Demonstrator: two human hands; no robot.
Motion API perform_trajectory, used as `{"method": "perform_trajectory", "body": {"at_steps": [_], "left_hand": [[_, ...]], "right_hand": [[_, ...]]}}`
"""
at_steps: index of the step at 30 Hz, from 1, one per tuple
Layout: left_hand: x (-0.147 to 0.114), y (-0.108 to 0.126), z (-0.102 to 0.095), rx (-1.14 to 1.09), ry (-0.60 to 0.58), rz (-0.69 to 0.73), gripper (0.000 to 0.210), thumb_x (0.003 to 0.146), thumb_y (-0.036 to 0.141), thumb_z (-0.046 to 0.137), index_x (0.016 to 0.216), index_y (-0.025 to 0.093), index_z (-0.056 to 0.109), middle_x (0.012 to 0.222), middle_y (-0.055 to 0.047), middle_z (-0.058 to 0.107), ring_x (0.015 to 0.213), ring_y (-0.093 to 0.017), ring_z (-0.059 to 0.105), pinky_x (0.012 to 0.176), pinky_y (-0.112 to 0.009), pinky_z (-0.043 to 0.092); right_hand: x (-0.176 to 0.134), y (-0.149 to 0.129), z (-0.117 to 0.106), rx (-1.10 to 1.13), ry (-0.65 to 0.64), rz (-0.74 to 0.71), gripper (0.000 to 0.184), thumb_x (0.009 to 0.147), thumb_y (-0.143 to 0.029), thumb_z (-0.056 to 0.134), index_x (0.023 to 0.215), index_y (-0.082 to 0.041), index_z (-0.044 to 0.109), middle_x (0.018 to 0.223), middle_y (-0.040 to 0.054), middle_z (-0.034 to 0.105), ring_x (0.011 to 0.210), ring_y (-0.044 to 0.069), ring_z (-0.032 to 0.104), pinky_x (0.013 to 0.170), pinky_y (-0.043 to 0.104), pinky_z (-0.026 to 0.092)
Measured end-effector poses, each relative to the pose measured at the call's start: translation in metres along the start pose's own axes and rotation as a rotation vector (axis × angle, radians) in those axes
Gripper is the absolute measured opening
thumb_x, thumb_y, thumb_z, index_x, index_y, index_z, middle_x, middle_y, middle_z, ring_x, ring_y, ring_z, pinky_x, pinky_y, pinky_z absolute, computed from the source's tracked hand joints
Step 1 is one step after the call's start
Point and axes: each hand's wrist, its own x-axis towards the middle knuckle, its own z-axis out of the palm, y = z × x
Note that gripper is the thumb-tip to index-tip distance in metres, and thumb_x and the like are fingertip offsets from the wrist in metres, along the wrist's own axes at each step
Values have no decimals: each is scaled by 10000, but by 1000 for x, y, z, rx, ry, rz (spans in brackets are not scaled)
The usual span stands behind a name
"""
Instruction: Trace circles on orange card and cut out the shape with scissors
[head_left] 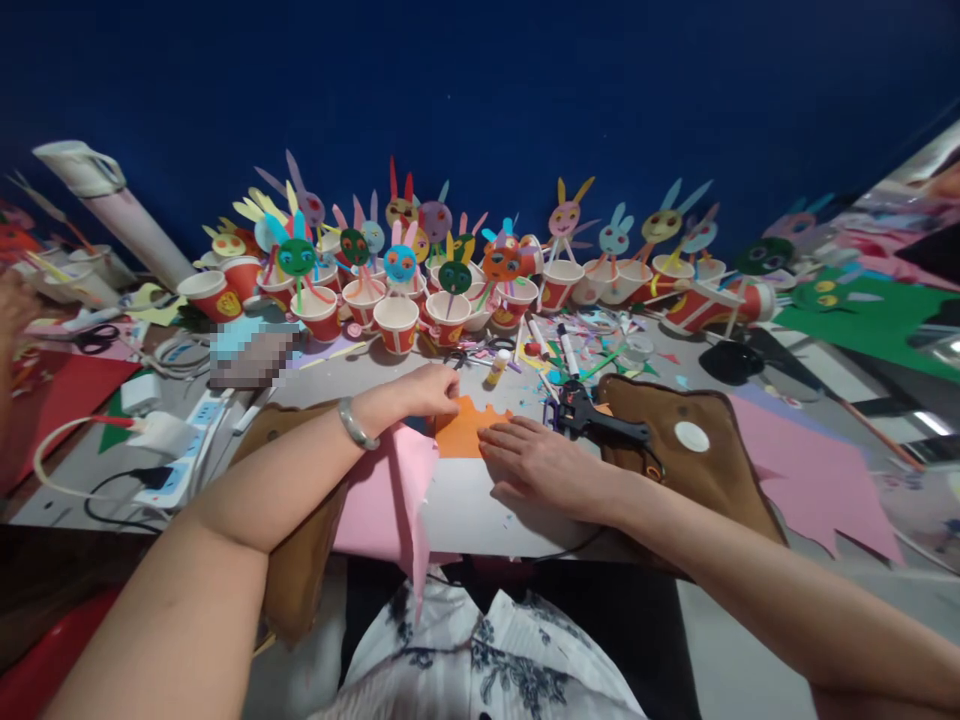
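Observation:
A piece of orange paper (461,428) with a notched upper edge lies on the table in front of me. My right hand (536,455) rests flat on its right side, fingers stretched out. At the paper's upper left, my left hand (427,390) is closed with its fingers curled under; what they hold, if anything, is hidden. A silver bangle circles that wrist. Under my left forearm, a pink paper sheet (390,495) hangs over the table's front edge. Just right of the orange paper lies a black glue gun (600,420).
Paper cups (396,325) with colourful rabbit-faced figures line the back by the blue wall. A small glue bottle (497,367), markers and paper scraps lie before them. A power strip (191,445) with cables is at left, a brown cushion (694,470) at right.

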Motion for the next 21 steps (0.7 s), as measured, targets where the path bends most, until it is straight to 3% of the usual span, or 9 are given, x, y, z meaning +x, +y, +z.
{"method": "perform_trajectory", "body": {"at_steps": [5, 12, 14, 18, 21], "left_hand": [[0, 0, -8, 174, 111, 8, 99, 676, 95, 633, 752, 155, 652, 744, -50, 700, 666, -172, 609, 583, -265, 375], [3, -1, -6, 229, 147, 84, 107, 752, 176, 632, 819, 152, 712, 787, -56, 720, 711, -173, 627, 602, -269, 372], [2, 0, -5, 177, 51, 135, 110, 762, 206, 662, 840, 157, 722, 755, -28, 715, 687, -151, 628, 595, -244, 395], [0, 3, -4, -124, -318, 334, 175, 799, 225, 685, 936, 121, 717, 842, -50, 739, 708, -130, 646, 641, -218, 470], [-3, 2, -4, -179, -442, 368, 222, 788, 192, 689, 995, 115, 706, 944, -74, 743, 738, -134, 651, 647, -224, 485]], "right_hand": [[-10, -2, 0, -54, -1, 33, 471, 882, -360, 713, 1254, -75, 663, 1310, 196, 686, 1207, 329, 642, 1055, 472, 470], [-11, -10, -4, -67, -23, 92, 498, 855, -364, 734, 1260, -82, 665, 1321, 197, 672, 1223, 334, 618, 1028, 467, 495], [-11, -11, -3, -56, -32, 106, 507, 857, -356, 729, 1271, -71, 661, 1324, 209, 666, 1246, 339, 601, 1036, 477, 494], [-13, -11, -3, -56, -65, 116, 520, 850, -327, 733, 1291, -64, 654, 1355, 221, 648, 1277, 342, 589, 1059, 466, 488], [-13, -9, -3, -90, -89, 117, 517, 852, -303, 719, 1301, -59, 645, 1362, 225, 645, 1261, 348, 606, 1039, 469, 510]]}}
